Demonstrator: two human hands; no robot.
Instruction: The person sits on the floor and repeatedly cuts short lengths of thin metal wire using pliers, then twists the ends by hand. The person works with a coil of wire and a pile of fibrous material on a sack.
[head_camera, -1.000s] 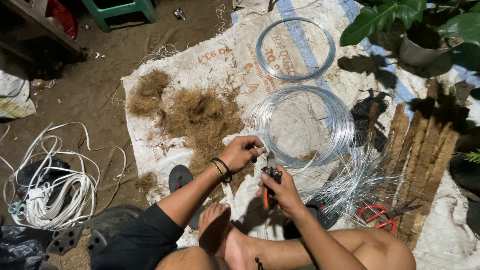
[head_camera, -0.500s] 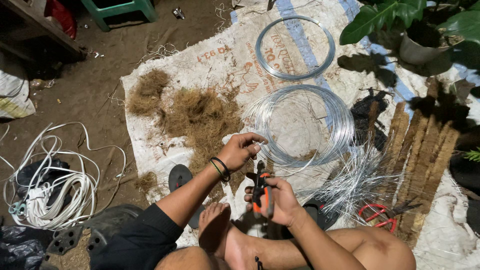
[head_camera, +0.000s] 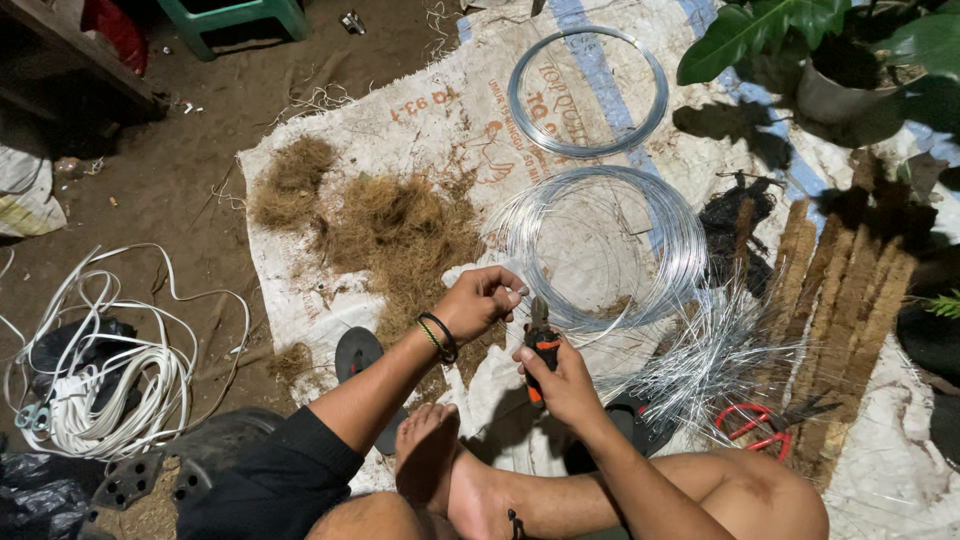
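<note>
1. Pliers (head_camera: 541, 345) with black and orange handles sit in the right hand (head_camera: 560, 382). The fingers are wrapped tight around the handles. The metal tip points up, toward the other hand.
2. The left hand (head_camera: 483, 300) is curled almost shut. Its fingertips (head_camera: 518, 293) pinch the end of a thin silver wire, just above the tip of the pliers. The two hands are very close, but it is hard to tell if they touch.
3. The thin wire comes from a big loose wire coil (head_camera: 600, 245) that lies flat on a white sack (head_camera: 420, 120), just past the hands.
4. A smaller, tighter wire ring (head_camera: 587, 92) lies farther up on the same sack, apart from the big coil.
5. A heap of short cut wires (head_camera: 715, 360) lies to the right of the pliers hand.
6. Red-handled scissors (head_camera: 752, 428) lie near the person's knee, beside the cut wires.
7. A pile of brown fibre (head_camera: 395, 235) sits on the sack, left of the big coil.
8. A row of brown fibre sticks (head_camera: 850, 290) lies at the right.
9. A tangle of white cord (head_camera: 120, 375) lies on the dirt at the far left, well apart from the hands.
10. A potted plant (head_camera: 830, 60) with big green leaves stands in the top right corner.
</note>
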